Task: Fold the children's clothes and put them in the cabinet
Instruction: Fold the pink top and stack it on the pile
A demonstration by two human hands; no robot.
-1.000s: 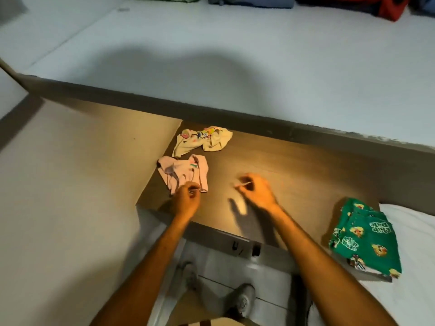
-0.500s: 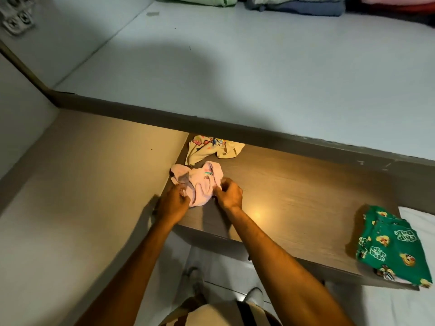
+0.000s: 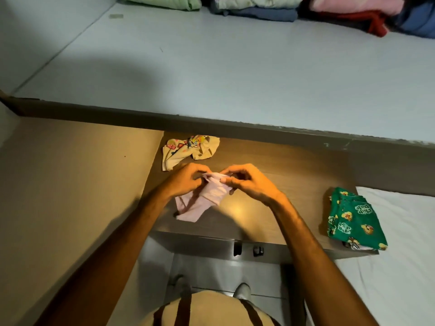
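A small pink garment (image 3: 204,200) hangs just above the brown wooden shelf (image 3: 282,175). My left hand (image 3: 186,178) pinches its top edge on the left, and my right hand (image 3: 244,182) pinches the same edge on the right. The lower part of the garment droops toward the shelf's front edge. Behind my hands, a crumpled yellow cartoon-print garment (image 3: 188,149) lies at the shelf's back left corner. A folded green cartoon-print garment (image 3: 353,220) rests at the shelf's right end, partly over a white surface.
A pale blue mattress-like surface (image 3: 235,74) spreads beyond the shelf, with stacked folded clothes (image 3: 259,8) along its far edge. A beige panel (image 3: 70,184) stands to the left. White bedding (image 3: 400,267) lies at the right. Metal latches (image 3: 247,249) sit under the shelf's front edge.
Both hands closed on the pink garment and lifted it off the shelf, pulling it toward me. My right hand moved left from the bare shelf to the garment.
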